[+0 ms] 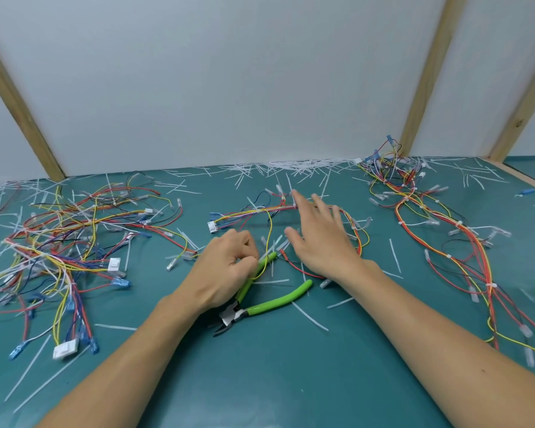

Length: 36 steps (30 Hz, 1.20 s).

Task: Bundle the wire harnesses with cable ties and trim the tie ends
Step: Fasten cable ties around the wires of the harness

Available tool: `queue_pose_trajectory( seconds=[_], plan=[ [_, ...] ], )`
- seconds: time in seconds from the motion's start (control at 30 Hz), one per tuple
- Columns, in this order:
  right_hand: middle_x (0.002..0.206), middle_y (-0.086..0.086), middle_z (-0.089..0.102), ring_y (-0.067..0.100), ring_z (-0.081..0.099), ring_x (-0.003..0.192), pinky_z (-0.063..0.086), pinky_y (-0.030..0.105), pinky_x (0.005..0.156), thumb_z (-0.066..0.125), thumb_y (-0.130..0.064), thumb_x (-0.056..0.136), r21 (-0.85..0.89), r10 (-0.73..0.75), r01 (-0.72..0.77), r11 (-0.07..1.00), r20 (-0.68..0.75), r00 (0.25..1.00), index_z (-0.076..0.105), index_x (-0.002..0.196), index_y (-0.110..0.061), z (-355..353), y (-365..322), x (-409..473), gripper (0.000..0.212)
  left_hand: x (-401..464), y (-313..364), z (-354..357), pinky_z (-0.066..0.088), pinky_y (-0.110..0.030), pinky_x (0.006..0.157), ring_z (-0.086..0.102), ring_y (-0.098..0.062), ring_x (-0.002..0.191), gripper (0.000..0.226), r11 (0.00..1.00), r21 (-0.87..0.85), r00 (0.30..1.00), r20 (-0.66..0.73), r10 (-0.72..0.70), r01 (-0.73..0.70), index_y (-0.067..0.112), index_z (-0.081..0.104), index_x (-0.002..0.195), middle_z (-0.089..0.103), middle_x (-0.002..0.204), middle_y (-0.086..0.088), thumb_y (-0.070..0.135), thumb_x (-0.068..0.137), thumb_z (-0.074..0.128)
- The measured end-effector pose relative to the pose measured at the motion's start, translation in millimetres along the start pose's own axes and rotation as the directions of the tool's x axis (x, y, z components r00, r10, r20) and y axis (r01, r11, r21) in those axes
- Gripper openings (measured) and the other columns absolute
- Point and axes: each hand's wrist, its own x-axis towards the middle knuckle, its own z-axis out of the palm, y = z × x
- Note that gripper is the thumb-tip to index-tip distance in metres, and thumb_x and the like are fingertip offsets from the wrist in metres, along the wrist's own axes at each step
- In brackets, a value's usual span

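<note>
The table (291, 381) is covered in a smooth teal mat with a soft, matt sheen. On it, near the left hand (226, 267), lie the cutters (260, 304): glossy lime-green plastic sleeves on the handles and a dull grey metal head with dark jaws. The wire harnesses (59, 242) left of the cutters have shiny plastic insulation in red, yellow, blue, black and white, ending in white plastic connectors (65, 350) and clear or blue translucent sleeves. Trimmed tie ends (309, 316) scattered around the cutters are thin, milky-white plastic strips. Behind the cutters stands a smooth matt white panel (213, 81), framed by bare pale wooden battens (426, 75) with visible grain
</note>
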Motion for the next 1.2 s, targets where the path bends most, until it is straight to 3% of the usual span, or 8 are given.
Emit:
queue_pose_trajectory(
  seconds=[0.13,0.3,0.47,0.6,0.83,1.03,1.13,1.2],
  plan=[
    [0.122,-0.003,0.065,0.024,0.050,0.126,0.025,0.049,0.119,0.054,-0.042,0.103,0.003,-0.021,0.022,1.000,-0.181,0.983,0.055,0.139,-0.029,-7,2,-2,0.038,4,-16,-2,0.039,-0.038,0.077,0.051,-0.024,0.088,0.021,0.930,0.282,0.967,-0.168,-0.194,0.235,0.020,0.059,0.065,0.056,0.083,0.006,0.029,0.080,0.047],
    [0.100,-0.002,0.064,0.019,0.054,0.105,0.042,0.034,0.087,0.058,-0.034,0.103,0.143,-0.127,0.154,0.978,-0.182,0.975,0.068,0.126,-0.028,-9,-5,-7,0.025,5,-19,-6,0.041,-0.042,0.087,0.056,-0.024,0.098,0.019,0.935,0.240,0.870,-0.479,-0.120,0.262,0.022,0.068,0.101,0.062,0.098,0.005,0.013,0.085,0.063],
    [0.093,-0.004,0.064,0.016,0.059,0.092,0.049,0.043,0.085,0.063,-0.026,0.101,0.245,-0.151,0.212,0.946,-0.247,0.957,0.068,0.101,-0.021,-8,-7,-13,0.007,4,-20,-3,0.037,-0.040,0.099,0.054,-0.025,0.117,0.035,0.931,0.336,0.926,-0.378,-0.006,0.143,0.020,0.063,0.127,0.063,0.121,0.001,0.017,0.092,0.063],
    [0.094,-0.006,0.061,0.014,0.058,0.089,0.050,0.041,0.086,0.061,-0.017,0.102,0.348,-0.151,0.265,0.899,-0.322,0.935,0.062,0.100,-0.018,-8,-13,-17,0.003,4,-26,-3,0.034,-0.041,0.109,0.049,-0.027,0.130,0.049,0.917,0.332,0.935,-0.338,-0.103,0.221,0.018,0.050,0.142,0.057,0.137,-0.003,0.029,0.096,0.062],
    [0.094,-0.011,0.058,0.009,0.058,0.091,0.049,0.034,0.087,0.054,-0.015,0.105,0.486,-0.110,0.300,0.821,-0.380,0.918,0.054,0.101,-0.014,-12,-16,-21,0.005,5,-31,-12,0.043,-0.041,0.092,0.060,-0.029,0.102,0.020,0.945,0.263,0.949,-0.294,-0.115,0.196,0.020,0.073,0.108,0.068,0.103,-0.001,0.035,0.096,0.065],
    [0.121,0.006,0.058,0.025,0.050,0.124,0.038,0.040,0.110,0.063,-0.004,0.094,0.143,-0.163,0.306,0.941,-0.601,0.783,0.064,0.114,-0.009,-22,-13,-20,0.020,7,-27,-12,0.045,-0.038,0.074,0.054,-0.013,0.083,0.006,0.990,0.140,0.854,-0.517,0.061,0.014,0.017,0.068,0.098,0.056,0.092,0.008,0.020,0.099,0.062],
    [0.113,0.002,0.065,0.024,0.058,0.110,0.045,0.037,0.097,0.063,-0.005,0.095,0.033,-0.316,0.465,0.885,-0.692,0.649,0.068,0.110,-0.009,-25,-20,-23,0.017,5,-18,-13,0.047,-0.029,0.070,0.055,0.001,0.084,0.010,0.986,0.140,0.775,-0.613,0.155,-0.086,0.019,0.072,0.104,0.057,0.097,0.008,0.019,0.098,0.064],
    [0.109,-0.003,0.069,0.022,0.061,0.101,0.046,0.040,0.087,0.063,-0.009,0.095,0.024,-0.367,0.502,0.865,-0.652,0.664,0.070,0.110,-0.011,-23,-27,-26,0.017,4,-13,-14,0.044,-0.020,0.066,0.054,0.005,0.086,0.012,0.979,0.149,0.728,-0.655,0.201,-0.136,0.018,0.072,0.106,0.055,0.098,0.007,0.015,0.098,0.064]
  ],
)
